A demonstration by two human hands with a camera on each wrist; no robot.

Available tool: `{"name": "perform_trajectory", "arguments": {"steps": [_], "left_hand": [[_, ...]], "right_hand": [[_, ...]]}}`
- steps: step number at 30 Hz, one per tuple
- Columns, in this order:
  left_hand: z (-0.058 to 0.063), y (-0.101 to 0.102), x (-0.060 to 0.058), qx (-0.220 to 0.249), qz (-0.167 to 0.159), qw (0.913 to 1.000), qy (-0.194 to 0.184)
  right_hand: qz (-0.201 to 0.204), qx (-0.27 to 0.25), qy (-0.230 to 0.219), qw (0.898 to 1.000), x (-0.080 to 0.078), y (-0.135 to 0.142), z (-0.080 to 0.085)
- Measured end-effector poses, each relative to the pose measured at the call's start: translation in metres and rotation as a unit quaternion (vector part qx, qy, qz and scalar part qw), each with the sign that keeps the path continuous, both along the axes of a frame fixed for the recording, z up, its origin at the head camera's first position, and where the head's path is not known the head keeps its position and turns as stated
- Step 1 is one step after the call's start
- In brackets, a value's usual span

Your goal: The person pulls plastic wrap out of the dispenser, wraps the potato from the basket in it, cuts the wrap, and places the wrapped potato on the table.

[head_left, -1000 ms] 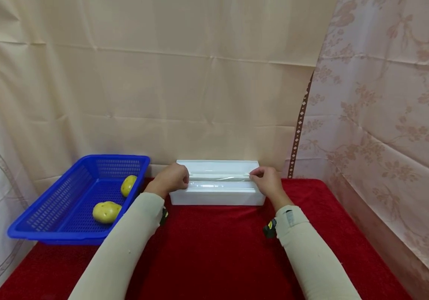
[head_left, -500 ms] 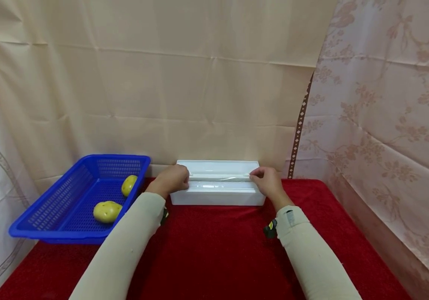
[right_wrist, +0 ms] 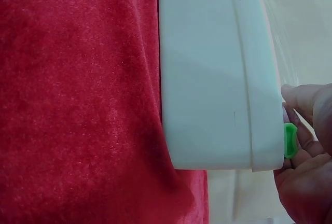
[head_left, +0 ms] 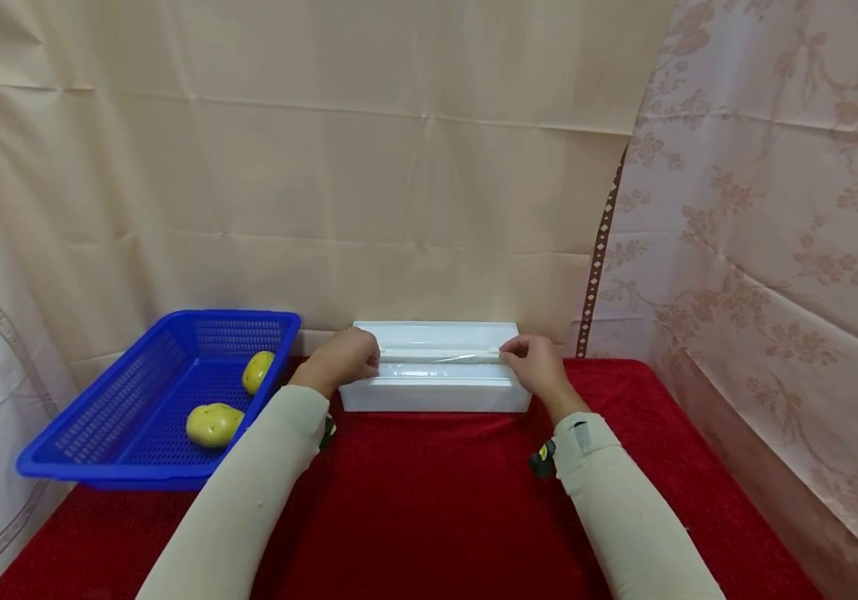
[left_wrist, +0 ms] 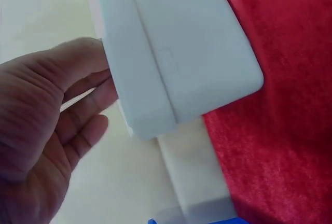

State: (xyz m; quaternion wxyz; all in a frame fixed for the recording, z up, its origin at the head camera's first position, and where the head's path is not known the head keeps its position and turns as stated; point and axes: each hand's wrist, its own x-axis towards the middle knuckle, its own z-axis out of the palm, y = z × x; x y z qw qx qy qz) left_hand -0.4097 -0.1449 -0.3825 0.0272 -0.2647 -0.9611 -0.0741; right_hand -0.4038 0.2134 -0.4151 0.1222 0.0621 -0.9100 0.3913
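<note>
A long white box (head_left: 435, 396) sits at the far side of the bench (head_left: 429, 508), in front of the tan curtain (head_left: 391, 183). It's smooth and plain, with rounded bottom corners, straight sides and a thin seam running along near the upper edge; from above I can see its top standing open, the back part leaning up toward the curtain. A see-through film (head_left: 436, 358) stretches across the opening, glossy enough to catch the light in pale streaks. The right hand (head_left: 541, 371) pinches the film at the right end between thumb and finger; down at that end a bright green piece (right_wrist: 290, 141) shows between the fingers and the box. The left hand (head_left: 342, 357) is at the left end with its fingers bent, but the tips are hidden, so I can't tell what they grip. Counting up, that's one box, one film, one green piece and two hands. Off to the person's left stands one blue basket (head_left: 122, 472) holding two yellow potatoes, a nearer one (head_left: 213, 425) and a farther one (head_left: 257, 372), not touching each other.
</note>
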Motion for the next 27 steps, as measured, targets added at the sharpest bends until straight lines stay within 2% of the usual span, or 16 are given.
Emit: {"name": "perform_trajectory", "arguments": {"steps": [4,7,10,16,19,24,27], "left_hand": [[0.002,0.004,0.003,-0.033,-0.012,0.9991,0.022],[0.0,0.003,0.004,-0.034,-0.028,0.9977,0.052],[-0.008,-0.001,0.003,-0.02,-0.032,0.9947,0.095],[-0.017,-0.008,0.006,0.016,0.003,0.99,0.14],[-0.018,-0.01,0.008,0.032,-0.008,0.9862,0.162],[-0.019,-0.012,0.009,0.035,-0.033,0.9869,0.154],[-0.019,-0.011,0.008,0.041,-0.021,0.9894,0.138]], "right_hand": [[0.0,0.002,0.008,1.0,-0.001,0.0,-0.001],[0.002,0.003,0.013,1.0,-0.002,0.001,-0.001],[0.004,0.003,0.018,1.0,-0.001,0.001,-0.001],[0.011,0.007,0.017,1.0,0.002,0.0,0.002],[0.011,0.008,0.017,1.0,0.003,0.0,0.003],[0.007,0.009,0.016,1.0,0.007,0.002,0.005],[0.004,0.011,0.016,1.0,0.008,0.004,0.006]]}}
